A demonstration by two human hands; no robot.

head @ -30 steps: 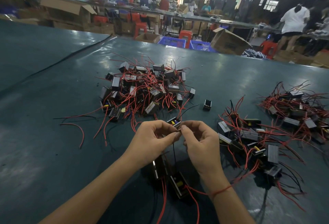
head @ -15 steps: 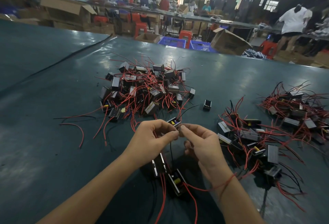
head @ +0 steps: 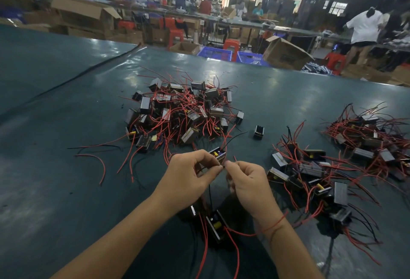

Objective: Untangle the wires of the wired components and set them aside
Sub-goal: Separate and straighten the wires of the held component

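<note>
Black lead (head: 209, 194), thin, pinched at its top between left hand (head: 188, 176) and right hand (head: 248, 186); thumbs and forefingers curled, tips almost meeting. At 6 o'clock, hanging below: wired components (head: 216, 226), black-bodied, red leads crossed. Handling, as judged: pin the crossing with one hand, feed a single lead through with the other, no tugging at the terminals. At 12 o'clock: tangled pile (head: 184, 112). At 3 o'clock: looser pile (head: 310, 174), probable set-aside spot. Beneath: green table mat (head: 66, 167).
</note>
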